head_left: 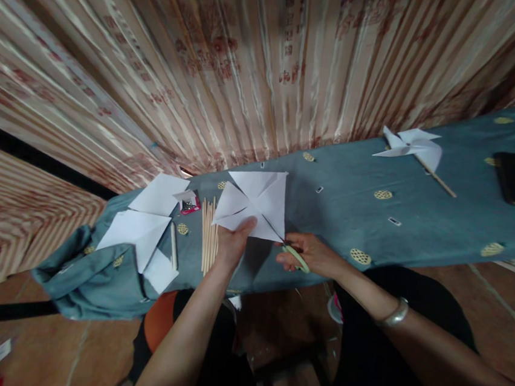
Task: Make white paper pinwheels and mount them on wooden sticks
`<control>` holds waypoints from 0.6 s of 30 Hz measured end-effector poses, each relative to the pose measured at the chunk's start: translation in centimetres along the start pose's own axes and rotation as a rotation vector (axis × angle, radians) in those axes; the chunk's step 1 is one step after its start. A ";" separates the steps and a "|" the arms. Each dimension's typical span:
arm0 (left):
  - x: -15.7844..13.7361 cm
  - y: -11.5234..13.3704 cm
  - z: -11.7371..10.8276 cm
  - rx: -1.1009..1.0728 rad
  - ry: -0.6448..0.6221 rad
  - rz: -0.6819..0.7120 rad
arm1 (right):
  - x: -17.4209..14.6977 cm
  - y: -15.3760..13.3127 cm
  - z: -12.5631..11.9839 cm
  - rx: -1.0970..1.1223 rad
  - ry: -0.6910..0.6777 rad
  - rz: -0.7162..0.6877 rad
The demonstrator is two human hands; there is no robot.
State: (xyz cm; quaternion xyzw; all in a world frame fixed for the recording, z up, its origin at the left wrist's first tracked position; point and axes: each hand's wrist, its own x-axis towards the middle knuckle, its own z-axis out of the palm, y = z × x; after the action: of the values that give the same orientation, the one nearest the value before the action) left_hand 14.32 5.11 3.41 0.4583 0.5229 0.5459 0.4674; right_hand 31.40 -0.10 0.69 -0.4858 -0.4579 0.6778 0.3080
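One cutting step, seemingly
Left hand (233,240) pinches paper square (271,199); right hand (313,253), four o'clock, grips scissors (297,257); next, likely: steady snipping.

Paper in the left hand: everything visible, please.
The paper is a thin, white, roughly square sheet, slit from its left side toward an uncut middle, the flaps slightly spread. The left hand pinches its near edge, thumb on top. The scissors meet its near right corner, where a dark line runs inward; blade or slit, I can't tell. It lies roughly flat over the cloth, partly overlapping the sticks in view.
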 end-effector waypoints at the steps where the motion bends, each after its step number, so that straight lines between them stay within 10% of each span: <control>1: 0.0 0.0 0.0 0.001 0.001 0.000 | 0.0 0.0 0.0 -0.003 -0.002 -0.008; 18: -0.1 -1.2 0.0 -0.019 -0.019 -0.038 | -0.4 -0.7 -0.1 -0.034 -0.017 -0.037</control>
State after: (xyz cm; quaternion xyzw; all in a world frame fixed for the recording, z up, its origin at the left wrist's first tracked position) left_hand 14.39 5.01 2.22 0.4491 0.5218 0.5374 0.4870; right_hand 31.62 -0.10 1.49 -0.4766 -0.4807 0.6684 0.3082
